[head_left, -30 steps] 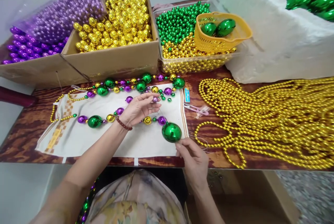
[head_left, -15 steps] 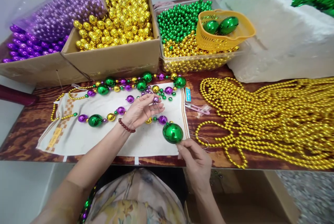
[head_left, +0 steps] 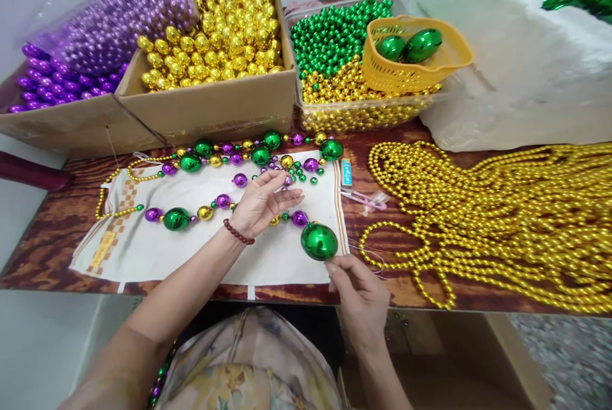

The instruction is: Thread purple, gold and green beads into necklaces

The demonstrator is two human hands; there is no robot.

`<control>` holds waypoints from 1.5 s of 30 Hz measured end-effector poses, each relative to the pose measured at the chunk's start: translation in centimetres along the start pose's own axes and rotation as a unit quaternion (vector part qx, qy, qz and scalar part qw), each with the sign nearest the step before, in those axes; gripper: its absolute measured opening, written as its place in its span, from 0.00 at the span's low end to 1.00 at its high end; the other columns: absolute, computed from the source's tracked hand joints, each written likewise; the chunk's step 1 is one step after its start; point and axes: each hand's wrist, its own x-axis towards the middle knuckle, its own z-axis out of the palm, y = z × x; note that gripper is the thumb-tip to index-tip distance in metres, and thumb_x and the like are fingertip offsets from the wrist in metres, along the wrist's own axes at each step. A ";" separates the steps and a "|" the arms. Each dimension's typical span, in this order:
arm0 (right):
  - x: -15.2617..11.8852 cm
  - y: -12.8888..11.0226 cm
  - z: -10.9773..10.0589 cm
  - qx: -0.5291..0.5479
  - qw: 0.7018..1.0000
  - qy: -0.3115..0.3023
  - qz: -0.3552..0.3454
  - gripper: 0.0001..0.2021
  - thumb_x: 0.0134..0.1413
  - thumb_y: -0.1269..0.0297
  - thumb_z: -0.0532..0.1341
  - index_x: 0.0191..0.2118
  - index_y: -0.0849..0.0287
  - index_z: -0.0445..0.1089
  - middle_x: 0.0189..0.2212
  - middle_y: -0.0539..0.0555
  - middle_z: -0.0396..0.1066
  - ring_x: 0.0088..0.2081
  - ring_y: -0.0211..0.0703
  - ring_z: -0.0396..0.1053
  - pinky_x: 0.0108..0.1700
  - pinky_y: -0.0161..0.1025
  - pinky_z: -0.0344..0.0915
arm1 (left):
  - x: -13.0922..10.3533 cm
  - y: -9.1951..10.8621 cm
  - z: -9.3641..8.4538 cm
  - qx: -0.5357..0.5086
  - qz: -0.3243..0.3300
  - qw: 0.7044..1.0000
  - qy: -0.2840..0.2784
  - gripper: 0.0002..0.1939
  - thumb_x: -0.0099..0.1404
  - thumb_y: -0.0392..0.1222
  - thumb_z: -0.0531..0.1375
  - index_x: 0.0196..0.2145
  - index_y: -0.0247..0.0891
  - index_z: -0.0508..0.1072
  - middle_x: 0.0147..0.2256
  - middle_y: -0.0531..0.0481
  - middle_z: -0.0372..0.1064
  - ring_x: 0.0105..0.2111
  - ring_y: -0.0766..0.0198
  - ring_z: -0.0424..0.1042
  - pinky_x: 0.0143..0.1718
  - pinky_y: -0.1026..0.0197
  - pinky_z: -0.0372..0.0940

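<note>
A partly strung necklace of green, purple and gold beads [head_left: 176, 219] lies along a white cloth [head_left: 201, 257]. My left hand [head_left: 265, 203] is over the cloth, thumb and forefinger pinched by a small purple bead [head_left: 287, 181], other fingers loosely extended. A thin thread runs from there down to a large green bead [head_left: 319, 241]. My right hand [head_left: 361, 289] pinches at the lower edge of that green bead, at the cloth's right end. Loose small green beads [head_left: 313, 180] lie beyond my left hand. Another beaded strand [head_left: 261, 155] stretches across the cloth's far edge.
At the back stand a cardboard box of gold beads [head_left: 205, 104], purple beads [head_left: 62, 78], a clear bin [head_left: 373, 118] and a yellow basket [head_left: 396, 75]. Gold bead strands [head_left: 502, 219] cover the right; pink scissors [head_left: 363, 199] lie between. A white foam box [head_left: 507, 78] stands back right.
The small purple bead at my left fingertips sits slightly lower, nearer the cloth's beads. My right hand keeps its pinch at the large green bead. The whole view has shifted slightly.
</note>
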 end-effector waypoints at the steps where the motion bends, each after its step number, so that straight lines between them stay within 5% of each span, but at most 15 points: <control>1: 0.0 0.0 0.0 0.002 1.000 0.001 0.001 0.13 0.60 0.61 0.62 0.26 0.58 0.69 0.20 0.46 0.61 0.23 0.36 0.58 0.27 0.35 0.54 | 0.0 0.0 0.1 0.001 0.000 1.000 0.001 0.11 0.59 0.36 0.69 0.34 0.34 0.70 0.30 0.55 0.72 0.30 0.63 0.79 0.49 0.47 0.72; 8: -0.1 0.4 0.3 0.012 1.000 0.017 0.022 0.13 0.60 0.59 0.63 0.26 0.58 0.69 0.19 0.47 0.61 0.23 0.36 0.58 0.28 0.35 0.55 | 0.0 -1.0 0.6 0.052 0.039 0.998 -0.007 0.17 0.54 0.38 0.72 0.38 0.35 0.71 0.31 0.56 0.71 0.30 0.65 0.78 0.44 0.53 0.72; 16: 1.1 1.6 1.4 0.120 0.988 0.059 0.077 0.12 0.54 0.58 0.67 0.26 0.59 0.71 0.17 0.47 0.64 0.22 0.37 0.62 0.29 0.35 0.60 | -1.2 -5.3 1.9 0.112 0.045 0.992 -0.044 0.16 0.55 0.44 0.71 0.39 0.34 0.77 0.35 0.48 0.75 0.35 0.67 0.74 0.38 0.65 0.65; 24: 1.7 1.8 1.6 0.165 0.980 0.032 0.103 0.13 0.53 0.56 0.67 0.24 0.59 0.70 0.16 0.47 0.65 0.21 0.37 0.62 0.28 0.34 0.61 | -0.9 -6.9 3.6 0.100 0.067 0.990 -0.074 0.18 0.61 0.56 0.66 0.36 0.37 0.71 0.32 0.50 0.73 0.31 0.66 0.72 0.34 0.64 0.66; 27: 2.1 1.7 0.4 0.147 0.983 -0.024 0.106 0.12 0.52 0.56 0.67 0.26 0.59 0.72 0.16 0.48 0.66 0.20 0.37 0.63 0.26 0.35 0.62 | -0.4 -7.5 4.3 0.153 0.106 0.980 -0.074 0.17 0.61 0.55 0.65 0.35 0.38 0.70 0.27 0.52 0.71 0.28 0.66 0.70 0.29 0.65 0.64; 29: 2.7 1.5 -1.2 0.134 0.985 -0.036 0.104 0.11 0.52 0.56 0.67 0.32 0.59 0.76 0.16 0.48 0.67 0.20 0.38 0.64 0.26 0.35 0.63 | -0.2 -7.6 4.8 0.217 0.140 0.961 -0.096 0.13 0.63 0.51 0.63 0.34 0.37 0.71 0.26 0.52 0.70 0.26 0.67 0.68 0.29 0.65 0.62; 32: 4.0 1.1 -3.8 0.146 0.986 0.050 0.067 0.14 0.53 0.56 0.67 0.43 0.58 0.78 0.20 0.48 0.70 0.21 0.37 0.65 0.26 0.35 0.63 | -0.1 -7.5 5.8 0.350 0.183 0.900 -0.185 0.08 0.64 0.43 0.60 0.32 0.36 0.74 0.28 0.51 0.72 0.29 0.67 0.69 0.33 0.64 0.62; 35: 5.5 0.3 -5.6 0.179 0.977 0.119 0.004 0.11 0.49 0.61 0.70 0.39 0.58 0.79 0.29 0.51 0.74 0.22 0.35 0.65 0.27 0.35 0.64 | -0.2 -7.4 6.9 0.480 0.206 0.805 -0.280 0.07 0.64 0.39 0.58 0.30 0.37 0.75 0.31 0.50 0.75 0.32 0.65 0.71 0.37 0.64 0.62; 39: 6.9 -0.7 -7.2 0.265 0.930 0.254 -0.024 0.08 0.46 0.62 0.72 0.30 0.59 0.75 0.25 0.48 0.73 0.19 0.32 0.63 0.23 0.32 0.61 | -0.2 -7.0 7.9 0.596 0.206 0.717 -0.298 0.08 0.64 0.41 0.58 0.33 0.38 0.76 0.31 0.50 0.75 0.31 0.63 0.71 0.34 0.63 0.60; 41: 6.9 -1.0 -7.3 0.295 0.915 0.277 -0.012 0.11 0.46 0.59 0.72 0.30 0.58 0.73 0.26 0.48 0.74 0.19 0.32 0.64 0.22 0.32 0.62 | 0.0 -6.5 8.2 0.618 0.204 0.693 -0.311 0.08 0.64 0.41 0.58 0.33 0.39 0.76 0.30 0.50 0.75 0.31 0.64 0.70 0.33 0.63 0.59; 45: 6.2 -1.3 -6.4 0.281 0.941 0.185 0.032 0.15 0.38 0.60 0.76 0.31 0.60 0.74 0.30 0.53 0.75 0.24 0.37 0.70 0.25 0.34 0.67 | 0.1 -5.7 8.8 0.601 0.188 0.697 -0.342 0.09 0.66 0.44 0.59 0.33 0.38 0.76 0.31 0.51 0.76 0.31 0.65 0.71 0.33 0.65 0.59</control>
